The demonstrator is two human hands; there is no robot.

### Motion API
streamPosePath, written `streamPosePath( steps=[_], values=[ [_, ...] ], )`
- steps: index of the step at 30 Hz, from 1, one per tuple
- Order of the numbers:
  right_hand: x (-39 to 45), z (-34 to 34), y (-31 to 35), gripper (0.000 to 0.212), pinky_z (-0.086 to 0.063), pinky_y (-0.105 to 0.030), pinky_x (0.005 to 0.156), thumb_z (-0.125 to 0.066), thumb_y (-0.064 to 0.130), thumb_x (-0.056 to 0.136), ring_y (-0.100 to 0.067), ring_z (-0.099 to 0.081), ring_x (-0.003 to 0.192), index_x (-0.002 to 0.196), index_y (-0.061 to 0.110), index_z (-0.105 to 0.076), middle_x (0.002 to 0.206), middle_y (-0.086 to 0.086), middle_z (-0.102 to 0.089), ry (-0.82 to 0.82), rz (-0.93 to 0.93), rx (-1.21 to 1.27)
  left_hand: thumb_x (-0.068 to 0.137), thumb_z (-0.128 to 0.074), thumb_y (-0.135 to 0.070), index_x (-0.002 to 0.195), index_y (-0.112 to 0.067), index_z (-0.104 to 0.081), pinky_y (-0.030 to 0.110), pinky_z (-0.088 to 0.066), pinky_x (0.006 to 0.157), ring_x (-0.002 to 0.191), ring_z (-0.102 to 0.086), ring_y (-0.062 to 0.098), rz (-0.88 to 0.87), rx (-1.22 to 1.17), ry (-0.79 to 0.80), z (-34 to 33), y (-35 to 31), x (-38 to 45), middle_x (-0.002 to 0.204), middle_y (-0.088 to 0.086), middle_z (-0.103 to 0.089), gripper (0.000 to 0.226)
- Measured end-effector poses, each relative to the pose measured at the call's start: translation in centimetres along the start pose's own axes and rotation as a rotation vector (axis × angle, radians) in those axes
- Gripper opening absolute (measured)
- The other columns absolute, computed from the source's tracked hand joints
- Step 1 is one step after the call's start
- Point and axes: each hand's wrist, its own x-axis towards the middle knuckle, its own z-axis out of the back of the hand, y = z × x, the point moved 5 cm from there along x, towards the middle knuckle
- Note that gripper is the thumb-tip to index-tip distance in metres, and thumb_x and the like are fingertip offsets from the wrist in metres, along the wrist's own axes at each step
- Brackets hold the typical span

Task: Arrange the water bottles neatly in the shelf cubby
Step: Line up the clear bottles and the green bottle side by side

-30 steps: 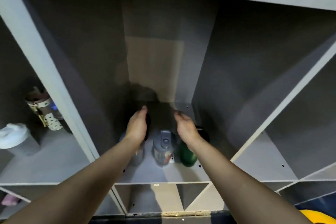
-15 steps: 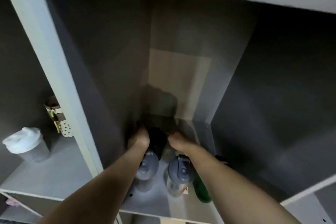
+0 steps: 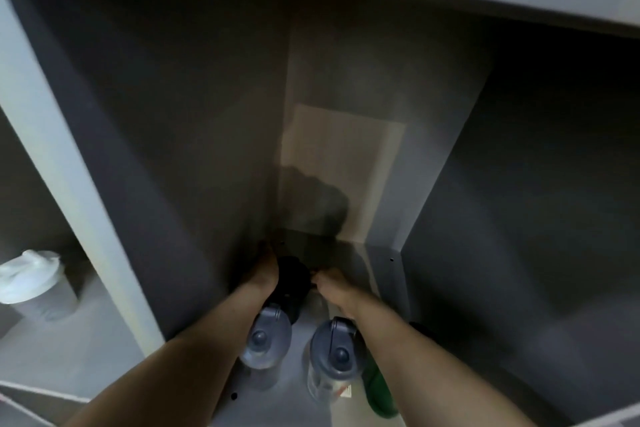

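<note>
A view from above looks down into a deep grey shelf cubby [image 3: 346,156]. Two bare arms reach far inside. The left hand [image 3: 265,272] and the right hand [image 3: 334,284] cup a black bottle [image 3: 292,279] from either side, near the back left corner of the cubby floor. The left palm lies flat against the bottle's left flank. The right hand's fingers curl toward its right side, though dim light hides whether they press on it or only come close.

In front stand two clear bottles with blue-grey flip lids: one [image 3: 268,340] under the left forearm, the other [image 3: 334,357] beside the right forearm. A green bottle [image 3: 379,392] stands at the front right, mostly hidden by the right arm. In the neighbouring cubby on the left sits a white-lidded container [image 3: 29,276].

The black bottle looks rigid and smooth-walled, so it is probably slippery. Its weight depends on contents that cannot be seen. A firm two-sided hold around the body, below the cap, seems safest, keeping it upright and clear of the closely packed bottles in front.
</note>
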Motion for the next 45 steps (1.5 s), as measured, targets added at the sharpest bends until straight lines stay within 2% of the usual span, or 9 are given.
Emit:
streamPosePath(
  steps=[5,10,14,20,29,32,36,40,45],
  values=[
    [2.3,-0.5,-1.8,0.03,-0.047,-0.054,0.103,-0.047,0.018,0.09,-0.035,-0.062,0.112,0.108,0.006,-0.067,0.121,-0.02,-0.065,-0.002,-0.026,0.073,0.09,-0.019,-0.065,0.141,-0.018,-0.042,0.048,-0.032,0.112,0.128,-0.046,0.034,0.014,-0.1,0.035,-0.2,0.6,1.2,0.141,0.013,-0.047,0.073],
    [0.5,-0.4,-1.3,0.031,-0.046,-0.054,0.104,-0.045,0.015,0.091,-0.039,-0.06,0.118,0.11,0.002,-0.065,0.122,-0.024,-0.065,-0.009,-0.034,0.139,0.095,-0.019,-0.059,0.141,-0.016,-0.041,0.048,-0.031,0.113,0.13,-0.044,0.032,-0.024,-0.113,0.046,-0.1,0.8,0.9,0.143,0.012,-0.046,0.067],
    [0.2,-0.4,-1.4,0.031,-0.05,-0.042,0.092,-0.043,0.013,0.096,-0.038,-0.059,0.12,0.114,-0.001,-0.063,0.125,-0.025,-0.063,0.004,-0.03,0.154,0.094,-0.019,-0.059,0.144,-0.017,-0.037,0.048,-0.029,0.115,0.133,-0.042,0.031,-0.021,-0.147,0.053,0.1,0.6,0.4,0.147,0.01,-0.043,0.068],
    [0.4,-0.7,-1.6,0.021,-0.047,-0.04,0.085,-0.044,0.017,0.095,-0.036,-0.06,0.118,0.091,0.016,-0.064,0.125,-0.021,-0.064,-0.002,-0.038,0.156,0.099,-0.021,-0.052,0.142,-0.013,-0.04,0.048,-0.03,0.114,0.131,-0.043,0.033,-0.094,-0.115,0.024,0.6,0.0,-0.6,0.145,0.014,-0.044,0.061],
    [0.6,-0.7,-1.5,0.019,-0.05,-0.047,0.101,-0.046,0.017,0.093,-0.035,-0.061,0.115,0.092,0.018,-0.065,0.121,-0.02,-0.065,-0.008,-0.002,0.147,0.099,-0.021,-0.052,0.149,-0.015,-0.027,0.046,-0.023,0.118,0.14,-0.032,0.031,-0.102,-0.114,0.042,0.2,0.2,-0.2,0.154,0.011,-0.032,0.063],
    [0.6,-0.9,-1.3,0.026,-0.05,-0.04,0.092,-0.046,0.014,0.092,-0.033,-0.063,0.11,0.104,0.004,-0.066,0.122,-0.025,-0.064,0.003,0.009,0.157,0.094,-0.02,-0.06,0.148,-0.016,-0.031,0.047,-0.025,0.117,0.139,-0.034,0.031,-0.091,-0.129,0.051,0.2,0.4,0.0,0.153,0.011,-0.034,0.071],
    [0.6,-1.1,-1.3,0.028,-0.047,-0.051,0.102,-0.047,0.019,0.09,-0.036,-0.062,0.113,0.106,0.006,-0.066,0.118,-0.021,-0.066,-0.006,0.022,0.149,0.099,-0.023,-0.052,0.148,-0.012,-0.029,0.043,-0.023,0.118,0.14,-0.033,0.03,-0.076,-0.128,0.029,0.4,0.3,-0.1,0.154,0.013,-0.032,0.064],
    [-0.1,-0.8,-1.0,0.02,-0.049,-0.043,0.088,-0.046,0.016,0.094,-0.032,-0.063,0.106,0.092,0.014,-0.066,0.115,-0.02,-0.067,-0.016,0.011,0.132,0.093,-0.022,-0.064,0.149,-0.015,-0.026,0.044,-0.023,0.118,0.14,-0.032,0.03,-0.07,-0.174,0.052,0.3,0.0,-0.4,0.154,0.01,-0.031,0.074],
    [-0.5,-0.8,-0.7,0.029,-0.046,-0.04,0.08,-0.043,0.016,0.098,-0.033,-0.061,0.101,0.11,0.002,-0.065,0.117,-0.022,-0.065,0.004,0.018,0.049,0.098,-0.025,-0.053,0.148,-0.016,-0.03,0.043,-0.024,0.117,0.139,-0.033,0.03,-0.065,-0.22,0.052,0.4,-0.4,-0.9,0.153,0.01,-0.034,0.062]
  ],
)
